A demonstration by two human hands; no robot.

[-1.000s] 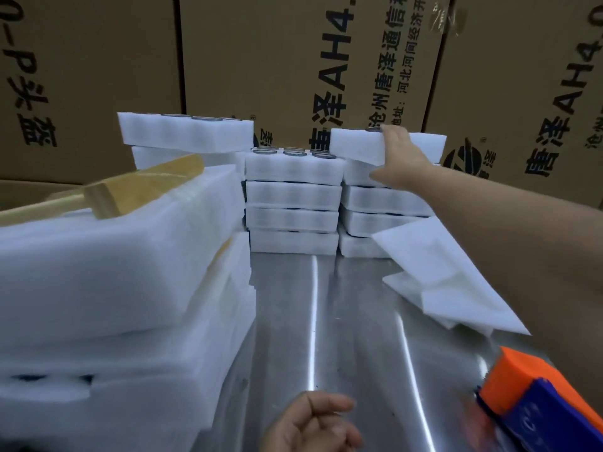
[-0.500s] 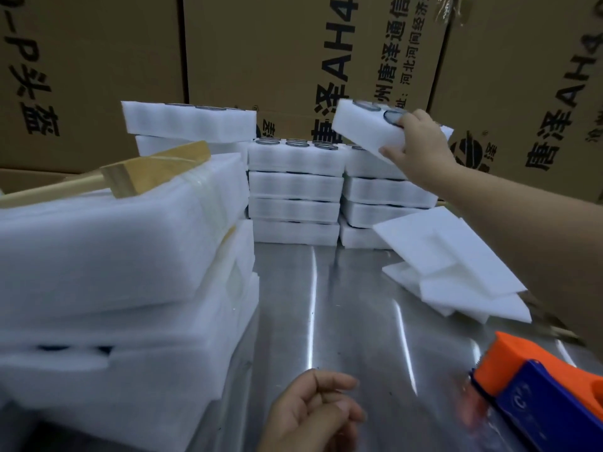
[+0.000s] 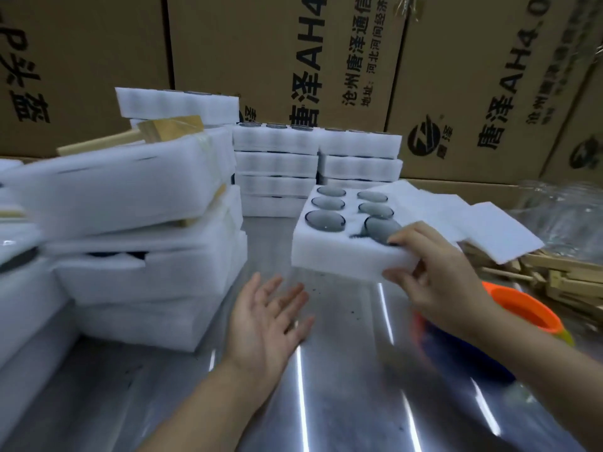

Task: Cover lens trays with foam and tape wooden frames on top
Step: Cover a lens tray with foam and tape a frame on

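A white foam lens tray (image 3: pixel 336 252) with six round dark glass lenses (image 3: pixel 325 220) seated in two rows of three sits in mid-frame, over the shiny steel counter (image 3: pixel 342 386). It appears lifted slightly off the surface, though blur makes that hard to confirm. The right hand (image 3: pixel 437 275) grasps its near right corner, with the thumb on top beside the closest lens and the fingers curled under the edge. The left hand (image 3: pixel 270 324) is released, palm up with fingers spread, just below and left of the tray and not touching it.

Directly behind the tray stand two neat stacks of matching white foam lens trays (image 3: pixel 277 164), side by side against the brown cardboard boxes printed with black characters (image 3: pixel 261 44). To the tray's right, thin white foam sheets (image 3: pixel 489 230) lie overlapping in a loose pile. Part of the pile rests over a heap of pale wooden frames (image 3: pixel 561 278) at the counter's right edge. An orange and blue tape dispenser (image 3: pixel 522 308) lies near the right forearm, partly hidden by it.

On the left, bulky white foam bundles (image 3: pixel 130 190) are piled unevenly, and the top one carries a light wooden frame under clear tape (image 3: pixel 163 128).
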